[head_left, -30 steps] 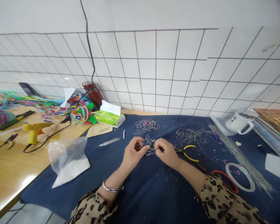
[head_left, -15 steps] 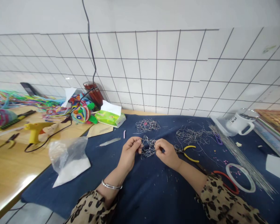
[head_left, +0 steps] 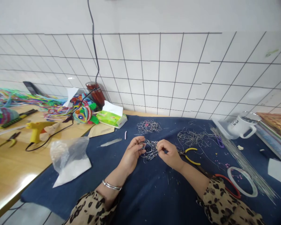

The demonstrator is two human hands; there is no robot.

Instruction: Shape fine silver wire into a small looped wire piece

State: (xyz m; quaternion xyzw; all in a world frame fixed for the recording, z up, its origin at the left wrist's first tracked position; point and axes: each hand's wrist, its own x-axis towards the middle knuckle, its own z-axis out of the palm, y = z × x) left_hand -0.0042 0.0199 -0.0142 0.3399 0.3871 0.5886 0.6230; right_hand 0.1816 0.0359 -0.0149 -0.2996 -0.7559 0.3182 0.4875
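Observation:
Between my two hands is a tangled piece of bent silver wire [head_left: 150,150], above the dark blue cloth [head_left: 140,190]. My left hand [head_left: 133,153] holds its left side, thumb and fingers curved around the wire. At its right side my right hand [head_left: 168,152] pinches the wire between thumb and fingertips. A loose wire bundle with a touch of pink [head_left: 149,126] lies just behind it. To the right is a larger heap of wire [head_left: 194,137]. Yellow-handled pliers [head_left: 192,156] rest beside my right hand, their jaws partly hidden.
At the right lie long straight wires [head_left: 245,162], a white coil ring [head_left: 254,189], a red-handled tool [head_left: 234,187] and a white mug [head_left: 242,126]. Leftward are a plastic bag [head_left: 70,156], a tissue pack [head_left: 112,118], thin wire pieces [head_left: 111,142] and a yellow glue gun [head_left: 36,131].
My left hand's fingers have opened a little and shifted around the wire piece, which has turned slightly. My right hand keeps its pinch. The whole view has shifted slightly.

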